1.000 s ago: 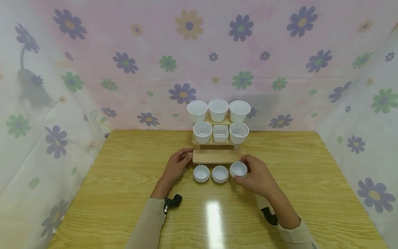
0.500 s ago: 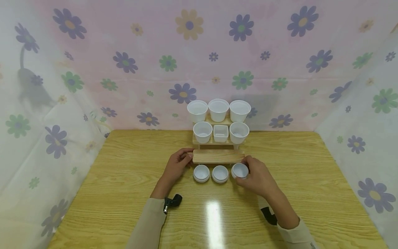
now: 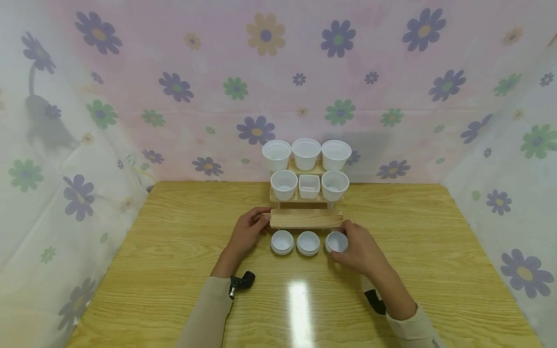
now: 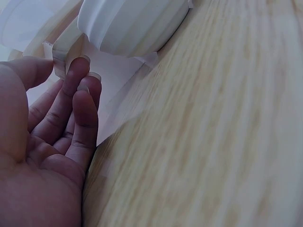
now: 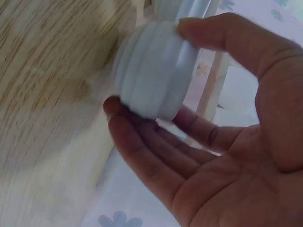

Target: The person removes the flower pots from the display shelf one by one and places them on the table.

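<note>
Yellow table point(image 3: 183, 241), cups point(image 3: 337, 241) — flowered backdrop point(image 3: 278, 63)

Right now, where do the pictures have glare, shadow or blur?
Head view: bright glare on the table, a shadow on the left cloth; left wrist view: left hand dim, wood grain soft; right wrist view: printed flowers blurred behind the right hand.

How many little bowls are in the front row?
3, in front of the wooden shelf: the left bowl, the middle bowl, and the right bowl in the person's right grip. None look hidden.
</note>
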The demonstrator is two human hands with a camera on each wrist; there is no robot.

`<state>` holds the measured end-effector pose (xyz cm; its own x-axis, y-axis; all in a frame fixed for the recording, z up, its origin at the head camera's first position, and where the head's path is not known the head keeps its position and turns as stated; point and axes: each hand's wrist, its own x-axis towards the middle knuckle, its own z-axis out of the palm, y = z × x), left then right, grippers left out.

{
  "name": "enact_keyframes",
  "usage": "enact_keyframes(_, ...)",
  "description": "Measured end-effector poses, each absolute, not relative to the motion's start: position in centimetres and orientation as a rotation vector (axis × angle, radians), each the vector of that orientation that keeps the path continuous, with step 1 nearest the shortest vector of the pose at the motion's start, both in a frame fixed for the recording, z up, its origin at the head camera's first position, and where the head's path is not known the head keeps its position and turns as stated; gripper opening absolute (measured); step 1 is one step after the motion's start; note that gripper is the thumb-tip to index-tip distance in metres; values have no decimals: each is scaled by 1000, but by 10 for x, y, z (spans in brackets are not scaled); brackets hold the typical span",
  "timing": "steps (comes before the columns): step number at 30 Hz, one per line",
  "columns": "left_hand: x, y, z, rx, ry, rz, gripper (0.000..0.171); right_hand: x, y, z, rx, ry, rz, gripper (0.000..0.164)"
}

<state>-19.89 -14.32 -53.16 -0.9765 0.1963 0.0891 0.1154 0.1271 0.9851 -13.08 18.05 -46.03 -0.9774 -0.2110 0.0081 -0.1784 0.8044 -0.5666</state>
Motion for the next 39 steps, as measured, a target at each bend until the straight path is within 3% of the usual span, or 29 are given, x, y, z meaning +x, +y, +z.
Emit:
enact_keyframes(29,-199,-145,-532,305,2309,1999,30,-129,178,-459,-230,2934,-898,50)
enact_keyframes(39,-200,-144,-533,296,2326,1984,30,-126,181,-452,-224,2918,-859,58)
